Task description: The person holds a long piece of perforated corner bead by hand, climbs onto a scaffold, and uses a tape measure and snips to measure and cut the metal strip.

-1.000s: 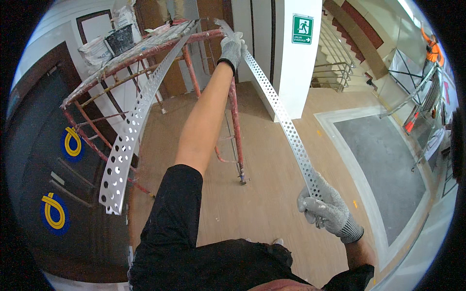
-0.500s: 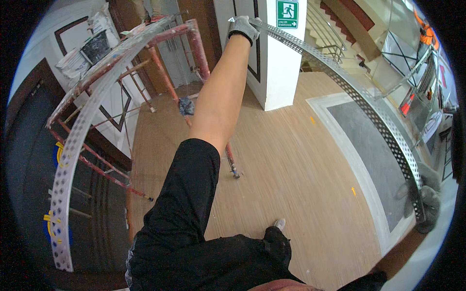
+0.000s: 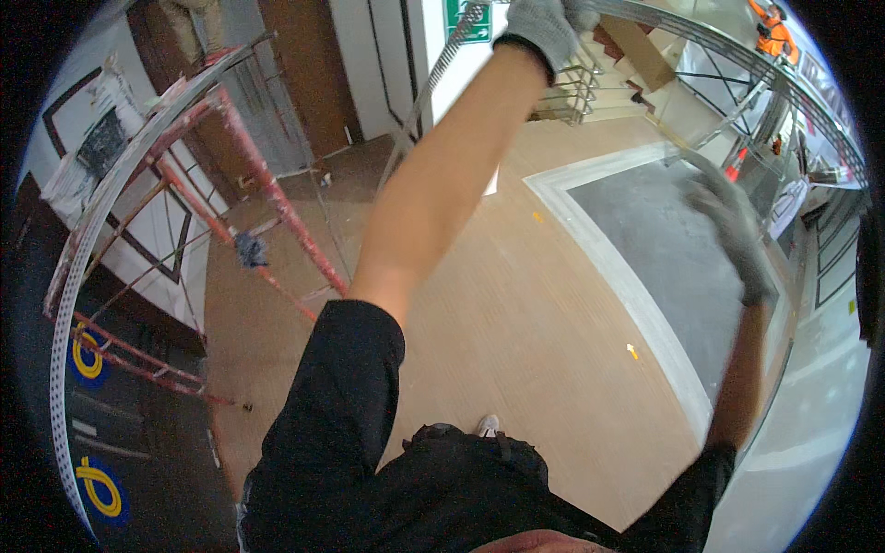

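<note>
My left hand (image 3: 542, 35), in a grey glove, is raised at the top centre, closed on a long perforated metal strip (image 3: 705, 41) that runs off to the upper right. My right hand (image 3: 724, 217), also gloved, is smeared by motion below that strip, apart from it; its fingers are unclear. Another perforated strip (image 3: 59, 369) runs along the red scaffold (image 3: 244, 157) on my left. A thin metal length (image 3: 429, 92) slants down behind my left forearm.
Someone's legs (image 3: 189, 28) stand on the scaffold, near a dark bucket (image 3: 101, 143). A person in orange (image 3: 774, 37) is by metal framing at the far right, near an orange cone (image 3: 736, 164). Stairs (image 3: 622, 60) rise behind. A grey floor panel (image 3: 645, 258) lies to my right.
My left hand has moved up and right, swinging the strip toward the top right. My right hand has come off the strip's lower end and moved upward.
</note>
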### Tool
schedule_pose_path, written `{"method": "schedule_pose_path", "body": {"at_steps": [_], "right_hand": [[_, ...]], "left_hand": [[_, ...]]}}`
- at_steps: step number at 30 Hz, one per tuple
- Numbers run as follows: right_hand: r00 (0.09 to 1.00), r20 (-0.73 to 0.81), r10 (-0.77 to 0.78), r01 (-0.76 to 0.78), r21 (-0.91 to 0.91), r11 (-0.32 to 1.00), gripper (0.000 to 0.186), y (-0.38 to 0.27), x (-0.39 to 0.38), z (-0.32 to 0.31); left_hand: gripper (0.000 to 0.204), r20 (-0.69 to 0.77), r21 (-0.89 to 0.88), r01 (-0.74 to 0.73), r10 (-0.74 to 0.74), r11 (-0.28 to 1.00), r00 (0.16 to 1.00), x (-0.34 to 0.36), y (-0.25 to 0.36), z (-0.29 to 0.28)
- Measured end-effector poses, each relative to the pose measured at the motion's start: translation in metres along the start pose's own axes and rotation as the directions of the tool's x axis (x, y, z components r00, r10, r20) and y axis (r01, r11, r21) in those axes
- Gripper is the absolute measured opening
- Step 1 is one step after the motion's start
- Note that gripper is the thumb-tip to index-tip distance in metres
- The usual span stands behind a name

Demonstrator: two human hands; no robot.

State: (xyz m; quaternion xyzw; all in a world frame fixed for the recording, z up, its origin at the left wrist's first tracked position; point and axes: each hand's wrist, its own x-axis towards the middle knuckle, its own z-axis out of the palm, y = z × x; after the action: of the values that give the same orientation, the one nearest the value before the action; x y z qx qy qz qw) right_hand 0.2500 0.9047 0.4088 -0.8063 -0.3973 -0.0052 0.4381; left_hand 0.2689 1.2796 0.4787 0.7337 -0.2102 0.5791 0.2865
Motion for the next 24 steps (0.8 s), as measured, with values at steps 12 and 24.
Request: {"method": "schedule_pose_path", "body": {"at_steps": [12, 24], "right_hand": [[0.819, -0.555, -0.147, 0.356, 0.291, 0.888, 0.051, 0.004, 0.200, 0.106], [0.543, -0.835, -0.084, 0.360, 0.142, 0.922, 0.042, -0.037, 0.148, 0.066]], "left_hand": [[0.044, 0.511, -0.819, 0.547, -0.657, -0.176, 0.554, -0.011, 0.138, 0.084], [0.096, 0.744, -0.641, 0.419, -0.654, -0.643, 0.133, -0.275, -0.029, 0.026]]}}
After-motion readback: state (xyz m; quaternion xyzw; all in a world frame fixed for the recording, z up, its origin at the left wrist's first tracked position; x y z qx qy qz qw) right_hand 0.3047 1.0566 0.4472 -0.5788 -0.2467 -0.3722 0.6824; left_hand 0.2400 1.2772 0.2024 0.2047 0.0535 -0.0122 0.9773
